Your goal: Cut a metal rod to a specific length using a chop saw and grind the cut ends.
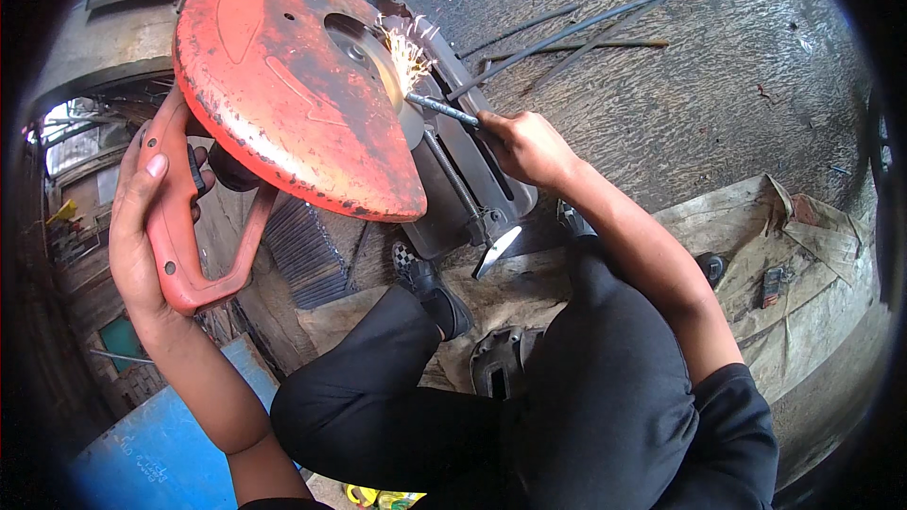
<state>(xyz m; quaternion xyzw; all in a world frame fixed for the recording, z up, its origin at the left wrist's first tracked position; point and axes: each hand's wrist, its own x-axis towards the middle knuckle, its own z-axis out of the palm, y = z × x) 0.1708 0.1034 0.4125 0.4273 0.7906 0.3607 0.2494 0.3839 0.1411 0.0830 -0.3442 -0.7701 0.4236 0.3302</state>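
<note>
Left hand (pixel 139 227)'s wrapped round the red saw handle (pixel 177 236), probably for control. Right hand (pixel 531 146) grips the metal rod (pixel 446 110), its tip at the cutting disc (pixel 412 126) amid sparks (pixel 408 61), seemingly keeping it steady.

Tan canvas sheet (pixel 812 312), creased and stained, spread over the floor (pixel 727 113). Beyond the sheet, the floor is dark grey, broken by pale streaks and a faint sheen. Well to the left of the sheet lies a flat blue panel (pixel 170 425) bearing white scrawl. Farther left of the sheet, and beyond it, stand weathered boards (pixel 83 191) amid clutter, with a bright opening (pixel 71 137) admitting white light. Past these, farthest from the sheet, runs a pale, worn ledge (pixel 104 52).
</note>
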